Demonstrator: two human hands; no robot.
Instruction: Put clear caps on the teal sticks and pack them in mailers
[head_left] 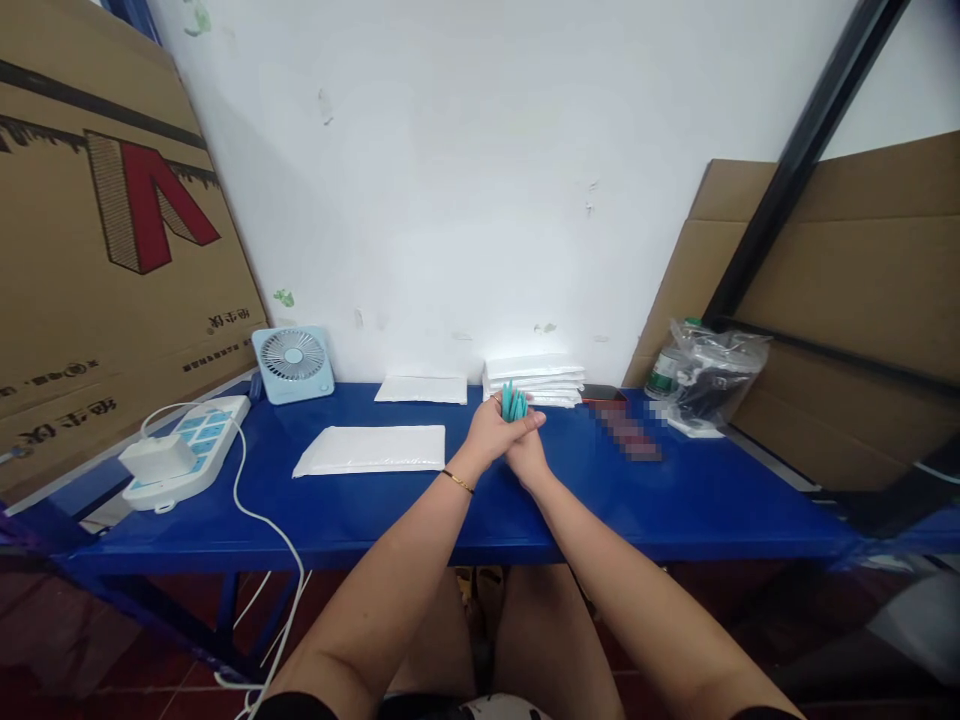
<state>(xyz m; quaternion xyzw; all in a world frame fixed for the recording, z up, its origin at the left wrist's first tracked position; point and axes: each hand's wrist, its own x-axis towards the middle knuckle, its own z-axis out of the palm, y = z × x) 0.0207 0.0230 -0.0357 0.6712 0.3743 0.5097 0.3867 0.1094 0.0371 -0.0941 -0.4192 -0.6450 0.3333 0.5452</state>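
Note:
Both my hands meet above the middle of the blue table [360, 520], pressed round a small bundle of turquoise sticks [514, 402] whose tips stick up between them. My left hand [489, 432], with a gold bracelet at its wrist, wraps the bundle from the left. My right hand [529, 450] closes on it from the right and below, its fingers partly hidden. Behind the hands is a stack of white packets [534, 378]. A single white packet [371, 449] lies flat to the left, and another [421, 389] lies by the wall.
At the left are a light blue fan [294, 365] and a white power strip [199, 450] with a trailing cable. A dark phone [604, 394], a blurred reddish item [628, 430] and a clear plastic bag [709, 375] lie at the right. Cardboard [847, 300] flanks the table.

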